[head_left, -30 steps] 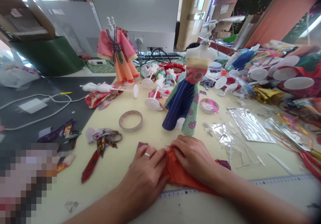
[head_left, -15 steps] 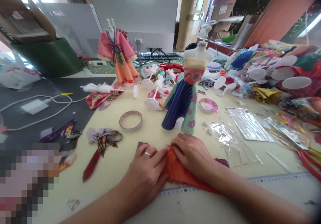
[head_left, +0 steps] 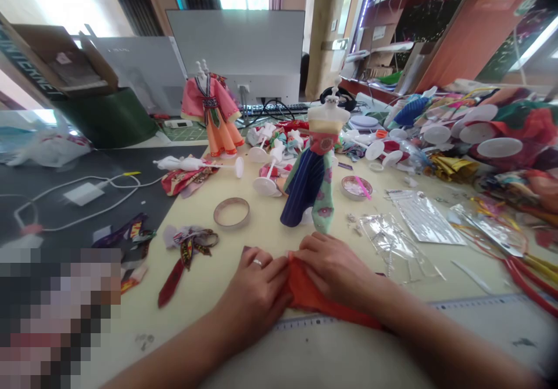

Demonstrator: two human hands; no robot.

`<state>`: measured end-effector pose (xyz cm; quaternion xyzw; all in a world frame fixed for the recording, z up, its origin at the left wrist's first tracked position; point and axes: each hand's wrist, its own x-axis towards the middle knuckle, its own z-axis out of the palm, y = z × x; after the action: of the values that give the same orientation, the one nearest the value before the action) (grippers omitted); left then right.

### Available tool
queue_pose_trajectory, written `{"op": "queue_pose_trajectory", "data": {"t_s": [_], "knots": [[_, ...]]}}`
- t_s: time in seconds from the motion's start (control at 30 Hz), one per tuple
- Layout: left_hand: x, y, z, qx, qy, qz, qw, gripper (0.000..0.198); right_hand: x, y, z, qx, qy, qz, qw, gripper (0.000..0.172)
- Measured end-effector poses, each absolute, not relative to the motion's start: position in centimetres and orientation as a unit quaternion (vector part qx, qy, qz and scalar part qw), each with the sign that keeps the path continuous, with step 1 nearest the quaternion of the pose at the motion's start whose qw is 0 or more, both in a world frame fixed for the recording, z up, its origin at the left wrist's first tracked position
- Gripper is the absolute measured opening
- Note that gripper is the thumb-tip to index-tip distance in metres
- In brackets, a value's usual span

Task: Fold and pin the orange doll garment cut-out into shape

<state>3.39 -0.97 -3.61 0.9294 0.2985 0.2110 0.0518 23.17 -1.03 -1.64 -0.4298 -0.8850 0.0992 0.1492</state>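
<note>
A piece of orange-red fabric [head_left: 303, 284] lies at the table's front, between and under my hands. My left hand [head_left: 261, 284], with a ring on it, has its curled fingers closed on the fabric's left edge. Close beside it, my right hand [head_left: 329, 267] is bent over the same fabric, fingers pressed together on its upper edge. Both fingertips are partly hidden. Just beyond the hands stands a small white dress form [head_left: 329, 116] wearing a patterned red top and wide blue-striped and green floral trousers [head_left: 305, 188]. A ruler [head_left: 300, 323] runs partly beneath the fabric.
Left of my hands are patterned ribbon scraps [head_left: 187, 246] and a tape roll [head_left: 232, 212]. To the right lie clear plastic packets [head_left: 394, 243], a white blade-shaped piece [head_left: 471, 275] and scissors [head_left: 488, 232]. Farther back stand a doll in pink and orange [head_left: 213, 110] and a monitor [head_left: 235, 43].
The camera view has tilted up and shifted slightly, so the background sits lower. Both hands stay on the orange-red fabric, with little visible movement.
</note>
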Motion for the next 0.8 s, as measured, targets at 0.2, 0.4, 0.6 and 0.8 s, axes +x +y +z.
{"op": "queue_pose_trajectory", "data": {"t_s": [0.2, 0.4, 0.6, 0.8], "knots": [[3.3, -1.2, -3.4, 0.935, 0.294, 0.197, 0.032, 0.031, 23.1, -1.4, -1.8, -0.42, -0.898, 0.085, 0.102, 0.018], [3.3, -1.3, -3.5, 0.943, 0.28, 0.179, 0.002, 0.034, 22.8, -1.7, -2.0, -0.423, -0.899, 0.06, 0.097, 0.014], [3.1, -1.2, -3.1, 0.953, 0.258, 0.155, -0.025, 0.027, 22.2, -1.9, -1.2, -0.428, -0.902, 0.045, 0.044, 0.016], [1.6, -1.2, -2.8, 0.954, 0.244, 0.172, 0.018, 0.028, 22.7, -2.9, -1.5, -0.423, -0.903, 0.045, 0.055, 0.015]]}}
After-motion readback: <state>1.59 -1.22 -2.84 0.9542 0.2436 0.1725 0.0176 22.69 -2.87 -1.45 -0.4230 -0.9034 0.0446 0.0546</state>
